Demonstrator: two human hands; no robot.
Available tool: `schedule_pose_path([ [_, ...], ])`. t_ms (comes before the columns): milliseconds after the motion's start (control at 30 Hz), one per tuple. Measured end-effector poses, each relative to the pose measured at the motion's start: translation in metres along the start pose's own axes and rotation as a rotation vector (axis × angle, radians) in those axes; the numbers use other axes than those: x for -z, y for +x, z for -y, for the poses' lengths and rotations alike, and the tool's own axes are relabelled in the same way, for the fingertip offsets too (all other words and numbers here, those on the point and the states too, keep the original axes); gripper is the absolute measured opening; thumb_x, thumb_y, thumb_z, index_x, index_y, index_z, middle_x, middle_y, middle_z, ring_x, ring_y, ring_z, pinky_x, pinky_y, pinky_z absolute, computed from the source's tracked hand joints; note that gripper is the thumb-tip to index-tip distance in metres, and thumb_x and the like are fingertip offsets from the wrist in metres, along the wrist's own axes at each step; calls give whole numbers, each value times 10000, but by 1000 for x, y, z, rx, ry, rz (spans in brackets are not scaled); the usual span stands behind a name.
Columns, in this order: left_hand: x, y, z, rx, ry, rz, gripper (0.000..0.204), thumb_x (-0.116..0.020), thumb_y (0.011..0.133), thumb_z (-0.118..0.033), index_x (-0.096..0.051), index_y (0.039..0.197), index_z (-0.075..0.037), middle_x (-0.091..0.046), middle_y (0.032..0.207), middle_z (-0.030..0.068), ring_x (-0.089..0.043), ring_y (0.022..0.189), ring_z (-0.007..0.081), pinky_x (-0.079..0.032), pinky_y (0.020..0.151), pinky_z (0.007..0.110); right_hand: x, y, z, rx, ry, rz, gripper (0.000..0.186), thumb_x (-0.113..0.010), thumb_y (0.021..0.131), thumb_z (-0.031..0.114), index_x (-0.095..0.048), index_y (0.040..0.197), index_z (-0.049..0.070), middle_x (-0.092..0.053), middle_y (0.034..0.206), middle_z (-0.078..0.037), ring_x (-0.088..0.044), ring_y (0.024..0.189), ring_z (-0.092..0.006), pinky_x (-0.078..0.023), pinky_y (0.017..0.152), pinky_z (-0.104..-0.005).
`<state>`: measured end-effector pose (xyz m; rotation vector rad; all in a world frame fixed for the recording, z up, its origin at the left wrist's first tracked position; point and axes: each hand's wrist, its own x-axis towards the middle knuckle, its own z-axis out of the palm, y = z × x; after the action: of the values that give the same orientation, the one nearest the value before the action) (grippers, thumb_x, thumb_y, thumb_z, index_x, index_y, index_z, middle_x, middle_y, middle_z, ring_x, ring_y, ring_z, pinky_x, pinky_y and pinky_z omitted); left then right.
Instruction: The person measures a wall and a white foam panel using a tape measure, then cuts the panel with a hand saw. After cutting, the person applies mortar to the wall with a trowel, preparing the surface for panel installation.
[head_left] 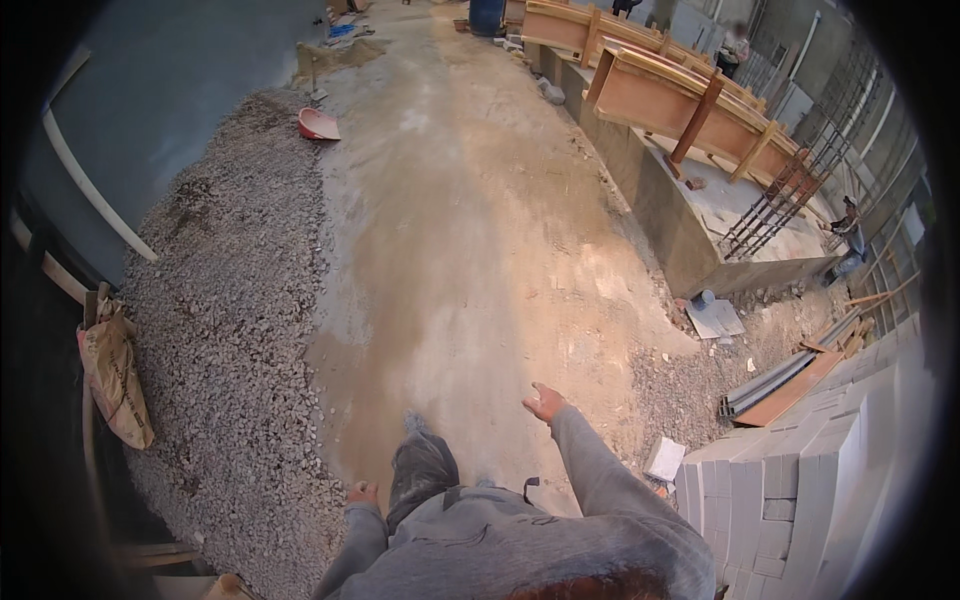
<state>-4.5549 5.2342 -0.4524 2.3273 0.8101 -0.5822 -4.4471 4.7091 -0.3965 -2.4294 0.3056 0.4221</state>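
My right hand (545,402) hangs out ahead of my body over the bare ground (470,330), fingers stretched out and holding nothing. Low at my left side, my left hand (363,493) shows only in part. Its fingers look slightly apart and nothing shows in them. It is nearest the edge of a long heap of grey gravel (230,320). One leg (422,465) is forward on the ground, in dusty grey trousers.
A red dish-shaped thing (318,124) lies by the gravel's far end. At left leans a paper sack (115,380). Stacked pale blocks (760,490) and planks (790,385) stand at right. Beyond are a concrete ledge (640,190), wooden formwork (690,100), rebar (785,200) and a crouching person (850,235).
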Motion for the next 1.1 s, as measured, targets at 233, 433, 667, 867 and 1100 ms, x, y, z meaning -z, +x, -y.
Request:
schedule_pose_path([
  [233, 48, 163, -65, -64, 462, 205, 643, -699, 755, -428, -578, 1234, -18, -614, 1191, 224, -581, 1120, 375, -460, 946, 424, 291, 137, 362, 655, 752, -424, 700, -614, 864, 278, -323, 1436, -1, -614, 941, -59, -558, 860, -126, -456, 795, -274],
  [433, 150, 260, -286, -34, -60, -146, 707, -782, 705, -328, -519, 1268, 10, -538, 1271, 242, -505, 1206, 372, -425, 996, 414, 331, 263, 425, 547, 512, -274, 443, -619, 880, 327, -572, 1207, 32, -631, 1066, -75, -584, 970, -169, -460, 852, -304],
  [667, 157, 419, -444, -369, -142, -311, 804, -812, 669, -259, -444, 1343, -19, -487, 1298, 262, -464, 1213, 401, -400, 1014, 458, 142, 439, 239, -166, -163, 332, 631, -524, 861, 535, -597, 1206, 12, -618, 1195, -215, -577, 1128, -379, -450, 967, -415],
  [867, 137, 536, -488, -249, 143, -369, 738, -792, 704, -266, -475, 1328, -32, -548, 1256, 228, -522, 1164, 377, -426, 988, 455, 77, 587, 104, -306, -299, 870, 529, -517, 835, 525, -687, 1126, 117, -626, 1217, -152, -593, 1129, -290, -455, 919, -443],
  [1100, 191, 656, -637, 61, -302, -309, 701, -769, 729, -362, -522, 1281, -7, -622, 1183, 199, -597, 1089, 352, -464, 943, 450, 237, 838, 283, -204, -293, 609, 603, -497, 842, 474, -583, 1262, 49, -548, 1327, -173, -507, 1248, -319, -402, 1034, -435],
])
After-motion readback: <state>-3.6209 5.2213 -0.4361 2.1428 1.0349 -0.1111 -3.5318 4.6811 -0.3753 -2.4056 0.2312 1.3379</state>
